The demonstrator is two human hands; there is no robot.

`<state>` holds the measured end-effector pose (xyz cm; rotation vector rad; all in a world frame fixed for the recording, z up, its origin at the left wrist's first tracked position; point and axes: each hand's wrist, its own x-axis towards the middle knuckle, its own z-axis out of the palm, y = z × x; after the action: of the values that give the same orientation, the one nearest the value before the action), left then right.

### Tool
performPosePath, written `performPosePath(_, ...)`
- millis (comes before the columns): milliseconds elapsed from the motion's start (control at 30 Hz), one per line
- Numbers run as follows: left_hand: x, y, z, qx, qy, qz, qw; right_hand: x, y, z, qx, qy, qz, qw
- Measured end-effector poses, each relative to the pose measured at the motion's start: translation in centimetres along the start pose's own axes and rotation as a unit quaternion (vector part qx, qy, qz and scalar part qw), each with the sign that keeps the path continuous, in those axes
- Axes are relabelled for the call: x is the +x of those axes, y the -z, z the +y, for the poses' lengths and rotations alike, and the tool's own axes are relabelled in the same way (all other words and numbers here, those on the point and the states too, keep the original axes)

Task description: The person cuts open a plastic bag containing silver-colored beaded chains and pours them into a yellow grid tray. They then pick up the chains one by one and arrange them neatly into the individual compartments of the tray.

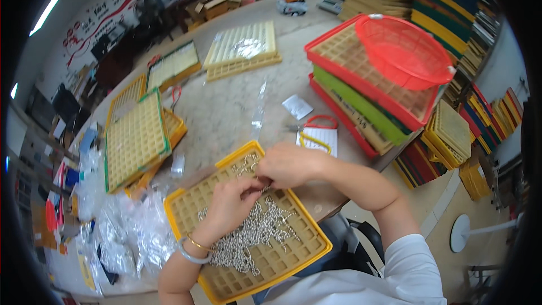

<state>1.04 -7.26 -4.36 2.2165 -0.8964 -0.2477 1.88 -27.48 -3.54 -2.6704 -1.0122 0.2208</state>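
The bead chains [248,240] lie in the compartment tray [226,283] at the near edge of the table [228,101]. Plastic bags [152,226] lie to its left. Right of its far end, the scissors [315,142] rest on a paper sheet [323,135]; right of these stands the tray stack [361,104], with the basket [403,51] on top

My left grip [230,206] hides part of the heap of silver chains [257,237] and the yellow tray [327,244]; what it pinches beside my right grip [291,166] cannot be made out. Individual links are too small to tell. My left forearm [178,283] and white shirt [361,289] run off the lower edge.
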Motion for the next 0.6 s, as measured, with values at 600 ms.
performPosePath(600,-0.9,-0.8,-0.5,-0.009,-0.033,0.022,0.999,-18.4,8.2,-2.9,0.226,0.102,0.159,0.956)
